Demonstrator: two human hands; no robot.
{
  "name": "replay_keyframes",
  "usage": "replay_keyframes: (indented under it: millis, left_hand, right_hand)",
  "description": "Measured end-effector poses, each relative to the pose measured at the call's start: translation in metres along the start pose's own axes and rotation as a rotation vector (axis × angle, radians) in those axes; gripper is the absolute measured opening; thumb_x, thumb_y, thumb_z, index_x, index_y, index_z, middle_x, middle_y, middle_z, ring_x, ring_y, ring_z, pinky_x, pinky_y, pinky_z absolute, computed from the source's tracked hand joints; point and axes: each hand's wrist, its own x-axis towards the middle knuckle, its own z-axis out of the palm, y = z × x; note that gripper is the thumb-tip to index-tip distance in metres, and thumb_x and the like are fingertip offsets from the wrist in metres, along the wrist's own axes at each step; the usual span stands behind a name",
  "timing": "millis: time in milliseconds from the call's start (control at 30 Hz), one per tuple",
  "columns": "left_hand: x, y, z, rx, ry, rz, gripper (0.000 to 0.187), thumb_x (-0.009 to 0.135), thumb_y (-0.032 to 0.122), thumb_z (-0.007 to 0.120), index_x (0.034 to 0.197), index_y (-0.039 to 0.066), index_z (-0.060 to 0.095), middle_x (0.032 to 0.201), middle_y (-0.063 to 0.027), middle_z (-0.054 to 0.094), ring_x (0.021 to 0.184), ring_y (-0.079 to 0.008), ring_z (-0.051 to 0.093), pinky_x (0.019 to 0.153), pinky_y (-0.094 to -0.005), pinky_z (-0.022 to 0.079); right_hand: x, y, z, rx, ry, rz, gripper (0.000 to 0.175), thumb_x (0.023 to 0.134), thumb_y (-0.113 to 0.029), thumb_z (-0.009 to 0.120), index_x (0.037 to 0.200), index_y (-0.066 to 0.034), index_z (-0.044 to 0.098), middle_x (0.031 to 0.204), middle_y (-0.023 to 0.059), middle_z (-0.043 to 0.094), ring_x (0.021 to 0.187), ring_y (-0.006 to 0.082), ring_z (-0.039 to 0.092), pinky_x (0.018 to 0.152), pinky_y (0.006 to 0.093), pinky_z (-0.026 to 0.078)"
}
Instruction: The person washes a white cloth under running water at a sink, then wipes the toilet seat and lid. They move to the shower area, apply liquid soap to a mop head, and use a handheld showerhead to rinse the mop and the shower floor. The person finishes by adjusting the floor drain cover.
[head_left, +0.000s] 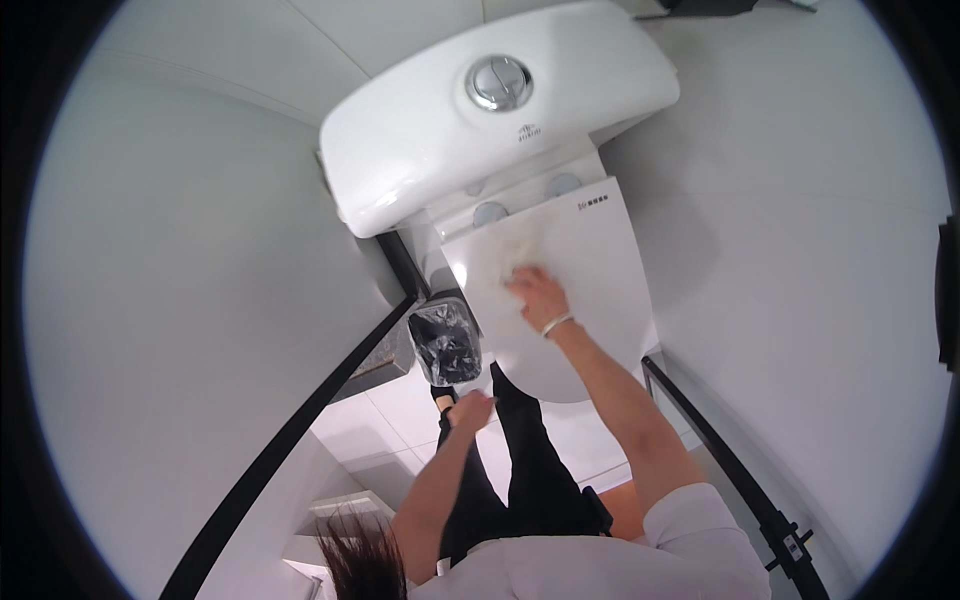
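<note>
A white toilet lies before me with its lid (585, 300) down. My right hand (540, 296), with a pale bracelet at the wrist, is over the left part of the lid. Its fingers are at a thin whitish cloth or tissue (519, 251), which is blurred and hard to make out against the lid. My left hand (472, 411) is curled in front of my legs, just below a small waste bin (446, 343) lined with a clear bag. Nothing shows in that hand, though its palm is hidden.
Behind the lid is the cistern (420, 142) with a round chrome flush button (498, 82). Pale partition walls stand close on both sides. Black-edged frames run along the left (300, 427) and right (720, 442), the right one bearing a latch (791, 547).
</note>
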Motion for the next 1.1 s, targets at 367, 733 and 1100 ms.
replay_keyframes:
  millis: [367, 733, 1100]
  left_hand:
    - [-0.161, -0.252, 0.004, -0.825, 0.125, -0.344, 0.023, 0.087, 0.02, 0.057, 0.093, -0.002, 0.063, 0.077, -0.0082, 0.07, 0.058, -0.0125, 0.063, 0.049, -0.0258, 0.049]
    - [-0.209, -0.182, -0.026, -1.072, 0.208, 0.265, 0.026, 0.096, 0.022, 0.051, 0.103, 0.0, 0.062, 0.09, -0.0077, 0.068, 0.074, -0.0131, 0.062, 0.068, -0.0263, 0.05]
    - [-0.293, -0.206, -0.022, -2.303, 0.126, 0.346, 0.055, 0.086, 0.054, 0.056, 0.123, 0.012, 0.051, 0.113, -0.0096, 0.06, 0.104, -0.0234, 0.058, 0.091, -0.0412, 0.046]
  right_hand:
    - [0.053, -0.111, -0.294, 0.259, 0.773, 0.153, 0.045, 0.077, -0.016, 0.068, 0.117, -0.0014, 0.057, 0.123, 0.0114, 0.056, 0.114, 0.0274, 0.05, 0.094, 0.0445, 0.041]
    - [0.025, -0.252, -0.176, -0.223, 0.418, -0.339, 0.034, 0.073, -0.012, 0.061, 0.107, -0.0129, 0.063, 0.124, 0.0061, 0.054, 0.12, 0.0268, 0.044, 0.093, 0.0447, 0.038]
    - [-0.232, -0.43, 0.064, 0.323, -0.524, -0.547, 0.048, 0.08, -0.019, 0.066, 0.123, -0.0018, 0.052, 0.108, 0.0119, 0.063, 0.1, 0.027, 0.061, 0.087, 0.0359, 0.047]
